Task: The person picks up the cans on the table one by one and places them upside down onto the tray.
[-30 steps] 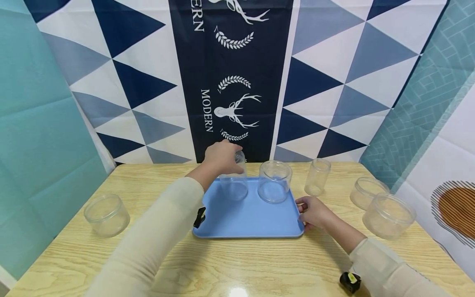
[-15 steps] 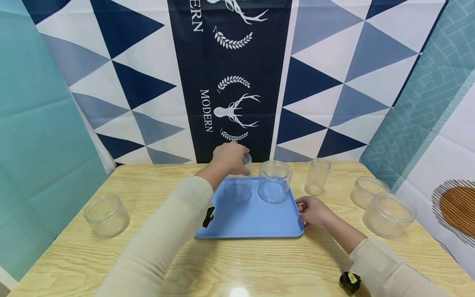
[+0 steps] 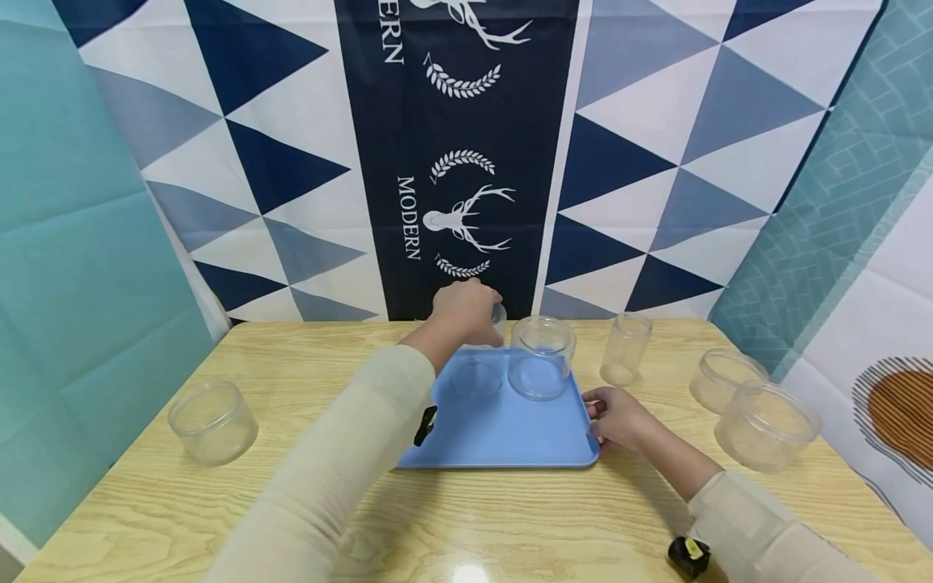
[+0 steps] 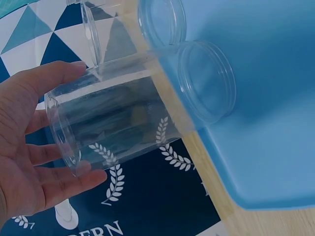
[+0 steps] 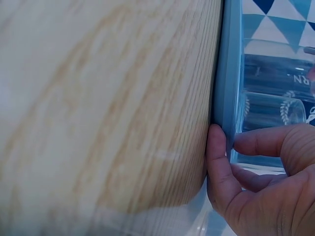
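My left hand [image 3: 464,312] holds a tall clear plastic jar [image 3: 477,376] from above, at the back of the blue tray [image 3: 503,441]. In the left wrist view, thumb and fingers curl round the jar's near end, while its far end meets the tray surface. Close to its right side stands a wider clear jar [image 3: 541,368], also on the tray. At the tray's right edge, my right hand [image 3: 619,417] pinches the rim; the right wrist view shows the thumb and fingers on either side of that rim [image 5: 229,73].
A slim clear jar [image 3: 625,350] stands on the wooden table [image 3: 510,518] behind my right hand. Two low clear jars, a shallow one [image 3: 717,380] and a wider one [image 3: 765,429], sit at the right. Another low clear jar [image 3: 214,425] is at the left.
My left hand has moved to the right along the back of the tray with the tall jar, closer to the wider jar. My right hand has stayed at the tray's edge.
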A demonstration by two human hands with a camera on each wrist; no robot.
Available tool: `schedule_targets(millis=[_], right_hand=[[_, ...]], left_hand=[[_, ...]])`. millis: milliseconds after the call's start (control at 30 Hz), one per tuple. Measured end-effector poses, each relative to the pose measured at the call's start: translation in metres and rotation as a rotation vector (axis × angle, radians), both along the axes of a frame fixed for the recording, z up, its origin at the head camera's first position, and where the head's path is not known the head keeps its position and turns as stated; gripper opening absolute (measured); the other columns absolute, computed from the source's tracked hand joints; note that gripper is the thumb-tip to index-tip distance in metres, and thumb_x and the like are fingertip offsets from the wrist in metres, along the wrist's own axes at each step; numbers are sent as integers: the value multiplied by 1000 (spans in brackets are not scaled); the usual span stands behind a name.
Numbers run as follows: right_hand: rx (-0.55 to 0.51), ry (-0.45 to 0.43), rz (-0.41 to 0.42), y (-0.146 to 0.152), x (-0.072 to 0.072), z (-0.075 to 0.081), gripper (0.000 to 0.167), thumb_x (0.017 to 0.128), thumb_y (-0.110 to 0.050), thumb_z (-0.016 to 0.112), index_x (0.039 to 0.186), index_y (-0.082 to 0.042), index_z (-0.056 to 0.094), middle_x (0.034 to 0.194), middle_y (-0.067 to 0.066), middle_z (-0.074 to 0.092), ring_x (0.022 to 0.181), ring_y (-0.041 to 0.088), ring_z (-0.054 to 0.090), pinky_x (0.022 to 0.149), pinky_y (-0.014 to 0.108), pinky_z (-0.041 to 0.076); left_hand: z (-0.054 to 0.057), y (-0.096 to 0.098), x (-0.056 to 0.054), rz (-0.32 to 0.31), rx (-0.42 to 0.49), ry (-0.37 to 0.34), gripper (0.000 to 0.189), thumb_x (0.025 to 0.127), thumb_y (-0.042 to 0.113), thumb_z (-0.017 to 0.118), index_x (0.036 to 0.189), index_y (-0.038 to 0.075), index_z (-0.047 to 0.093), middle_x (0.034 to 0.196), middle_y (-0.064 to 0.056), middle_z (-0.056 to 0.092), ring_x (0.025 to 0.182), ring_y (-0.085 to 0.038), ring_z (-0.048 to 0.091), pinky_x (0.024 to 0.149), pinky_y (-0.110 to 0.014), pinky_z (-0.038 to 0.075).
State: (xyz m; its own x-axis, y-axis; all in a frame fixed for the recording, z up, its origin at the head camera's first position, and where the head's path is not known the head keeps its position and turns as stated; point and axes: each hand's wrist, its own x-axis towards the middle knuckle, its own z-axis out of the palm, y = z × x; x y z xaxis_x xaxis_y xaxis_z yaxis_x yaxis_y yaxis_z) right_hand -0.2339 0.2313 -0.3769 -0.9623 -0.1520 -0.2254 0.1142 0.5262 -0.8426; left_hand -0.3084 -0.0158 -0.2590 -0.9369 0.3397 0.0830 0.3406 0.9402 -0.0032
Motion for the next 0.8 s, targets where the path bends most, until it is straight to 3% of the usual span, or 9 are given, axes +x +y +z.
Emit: schedule_targets(millis=[433, 800], right_hand=[[7, -3, -9, -1, 1, 0, 56, 77, 19, 55, 131, 20, 39, 95, 18, 49, 74, 24, 57, 58, 40, 58], [12, 2, -9, 0, 2, 0, 57, 77, 19, 55, 132, 20, 39, 95, 19, 50, 74, 25, 57, 58, 40, 58]], left_hand=[[-3, 3, 2, 13, -7, 7, 68, 75, 48, 77, 137, 28, 58, 120, -2, 59, 100, -23, 54, 78, -41, 53], [-5, 5, 3, 20, -10, 3, 73, 76, 52, 75, 141, 27, 53, 127, -5, 54, 112, -28, 49, 87, -46, 51]])
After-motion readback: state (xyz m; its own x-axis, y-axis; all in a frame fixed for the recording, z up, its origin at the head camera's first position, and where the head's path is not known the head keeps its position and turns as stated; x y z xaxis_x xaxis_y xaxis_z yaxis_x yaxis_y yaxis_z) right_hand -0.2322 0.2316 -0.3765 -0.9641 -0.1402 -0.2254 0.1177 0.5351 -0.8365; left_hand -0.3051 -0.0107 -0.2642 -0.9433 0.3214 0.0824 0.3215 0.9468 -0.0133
